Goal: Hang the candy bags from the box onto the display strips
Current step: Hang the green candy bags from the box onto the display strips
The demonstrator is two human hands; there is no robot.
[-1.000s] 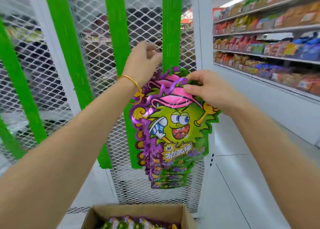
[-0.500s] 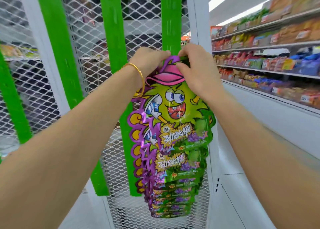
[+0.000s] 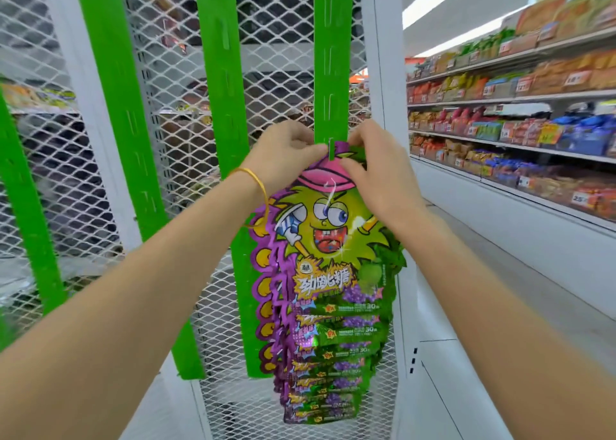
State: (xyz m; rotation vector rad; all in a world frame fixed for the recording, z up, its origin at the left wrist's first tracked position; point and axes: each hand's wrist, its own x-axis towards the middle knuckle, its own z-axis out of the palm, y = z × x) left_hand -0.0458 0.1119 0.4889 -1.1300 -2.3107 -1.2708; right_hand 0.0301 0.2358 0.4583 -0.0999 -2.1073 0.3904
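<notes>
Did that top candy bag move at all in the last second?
Yes. The top candy bag has risen along the green display strip, showing more of the hung bags below it; its top now sits at a tab on the strip.

Glossy foil candy bag (image 3: 328,239), matt green plastic strip (image 3: 331,56), white metal mesh (image 3: 266,22).

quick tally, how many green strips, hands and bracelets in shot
green strips: 4 clear, plus a green sliver at the left edge
hands: 2, left hand and right hand at the top candy bag
gold bracelet: 1
total: 7, sliver not counted
</notes>
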